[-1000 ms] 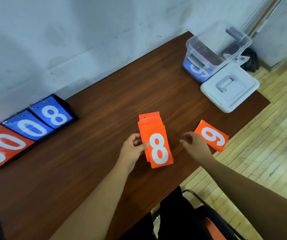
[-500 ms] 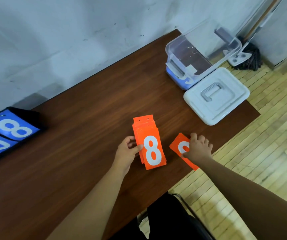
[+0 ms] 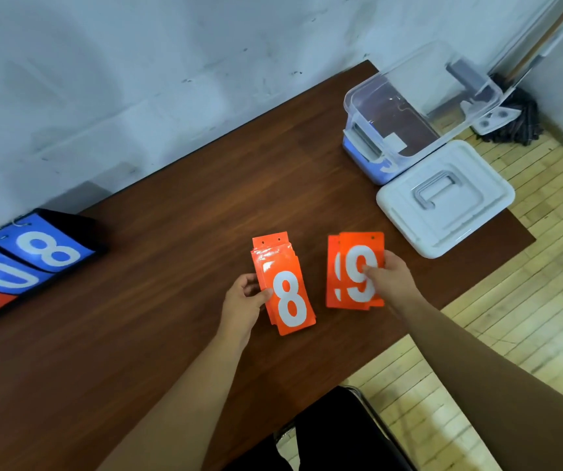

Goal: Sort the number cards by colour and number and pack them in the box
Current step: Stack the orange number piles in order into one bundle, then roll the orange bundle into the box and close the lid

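Broadly, a dark brown wooden table [image 3: 158, 334] fills the view, its far edge against a pale wall. At the table's left end lies a black flip scoreboard [image 3: 69, 232], showing a blue leaf with a white 8, a blue 0 beside it and a red leaf further left, cut off by the frame. At the far right corner stands the clear plastic box [image 3: 363, 139], open, with a blue card [image 3: 378, 168] lying low inside against its near end. Just beside the box on its near side, the white lid [image 3: 443, 198] lies flat with its handle up, reaching the table's right edge.

Near the front edge of the table, well apart from the box, is a slightly fanned stack of orange cards [image 3: 285, 290] with a white 8 on top and punched holes along its far edge. The left hand [image 3: 242, 300] grips this stack at its left edge, thumb on the top card's face, fingers curled underneath.

Just right of the stack, not touching it, are two orange 9 cards [image 3: 355, 266], one offset behind the other so a sliver of its numeral shows. The right hand [image 3: 392, 280] pinches them from the right side, thumb across the front 9, fingers behind. Whether these cards rest on the table or are lifted I cannot tell.
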A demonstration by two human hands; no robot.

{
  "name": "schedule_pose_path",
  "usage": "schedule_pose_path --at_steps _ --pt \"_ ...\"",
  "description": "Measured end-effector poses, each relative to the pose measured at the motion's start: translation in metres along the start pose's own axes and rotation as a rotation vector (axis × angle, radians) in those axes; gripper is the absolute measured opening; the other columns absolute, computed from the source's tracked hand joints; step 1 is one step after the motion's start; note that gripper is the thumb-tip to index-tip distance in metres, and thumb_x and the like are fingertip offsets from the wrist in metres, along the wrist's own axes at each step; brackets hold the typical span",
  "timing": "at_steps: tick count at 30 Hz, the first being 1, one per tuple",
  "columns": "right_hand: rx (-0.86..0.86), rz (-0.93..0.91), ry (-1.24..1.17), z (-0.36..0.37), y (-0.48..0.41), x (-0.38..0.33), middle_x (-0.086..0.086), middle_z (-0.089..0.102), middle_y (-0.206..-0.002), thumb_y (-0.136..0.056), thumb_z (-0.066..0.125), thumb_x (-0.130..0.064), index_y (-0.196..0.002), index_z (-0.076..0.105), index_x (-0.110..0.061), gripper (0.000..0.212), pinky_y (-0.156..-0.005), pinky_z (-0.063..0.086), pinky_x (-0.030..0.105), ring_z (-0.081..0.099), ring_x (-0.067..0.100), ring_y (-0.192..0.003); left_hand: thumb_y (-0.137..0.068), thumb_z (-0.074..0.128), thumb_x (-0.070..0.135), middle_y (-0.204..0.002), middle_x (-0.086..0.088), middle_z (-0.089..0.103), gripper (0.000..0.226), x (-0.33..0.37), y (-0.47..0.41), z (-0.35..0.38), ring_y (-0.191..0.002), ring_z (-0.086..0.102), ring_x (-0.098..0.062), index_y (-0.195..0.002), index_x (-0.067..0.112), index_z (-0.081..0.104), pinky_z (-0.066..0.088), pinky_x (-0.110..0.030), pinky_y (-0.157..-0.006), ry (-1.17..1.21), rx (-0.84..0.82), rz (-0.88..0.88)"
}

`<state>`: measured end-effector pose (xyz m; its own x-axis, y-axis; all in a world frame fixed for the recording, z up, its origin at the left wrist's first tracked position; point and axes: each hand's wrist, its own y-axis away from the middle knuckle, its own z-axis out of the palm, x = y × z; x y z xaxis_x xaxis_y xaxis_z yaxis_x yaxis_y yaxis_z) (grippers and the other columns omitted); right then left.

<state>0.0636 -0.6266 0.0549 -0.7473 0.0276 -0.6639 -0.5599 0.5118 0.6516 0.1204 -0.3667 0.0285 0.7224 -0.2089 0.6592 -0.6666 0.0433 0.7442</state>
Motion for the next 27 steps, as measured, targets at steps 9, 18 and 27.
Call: schedule_pose_path --at_steps 9,18,27 --pt "-0.178 -0.211 0.325 0.079 0.021 -0.012 0.009 0.058 -0.127 -0.092 0.063 -0.029 -0.129 0.056 -0.011 0.042 -0.094 0.052 0.040 0.059 0.026 -0.113 -0.089 0.066 0.000 -0.115 -0.010 0.069 0.028 0.005 -0.001 -0.002 -0.105 0.068 -0.023 -0.114 0.011 0.061 0.057 -0.038 -0.084 0.294 -0.170 -0.003" --pt "-0.245 -0.477 0.498 0.071 0.023 -0.019 -0.003 0.064 -0.119 -0.094 0.059 -0.032 -0.128 0.053 -0.023 0.036 -0.086 0.054 0.032 0.063 0.015 -0.104 -0.076 0.083 0.012 -0.137 0.005 0.053 0.075 0.014 -0.003 -0.018 -0.124 0.052 -0.008 -0.140 0.026 0.046 0.044 -0.022 -0.099 -0.190 -0.068 0.376" --pt "-0.132 -0.874 0.901 0.092 0.029 -0.018 -0.005 0.064 -0.123 -0.094 0.058 -0.037 -0.130 0.054 -0.026 0.038 -0.099 0.044 0.032 0.059 0.013 -0.111 -0.087 0.072 0.017 -0.102 0.015 0.065 0.022 0.037 0.001 -0.027 -0.099 0.059 0.000 -0.097 0.035 0.063 0.051 -0.020 -0.084 -0.505 -0.027 0.419"
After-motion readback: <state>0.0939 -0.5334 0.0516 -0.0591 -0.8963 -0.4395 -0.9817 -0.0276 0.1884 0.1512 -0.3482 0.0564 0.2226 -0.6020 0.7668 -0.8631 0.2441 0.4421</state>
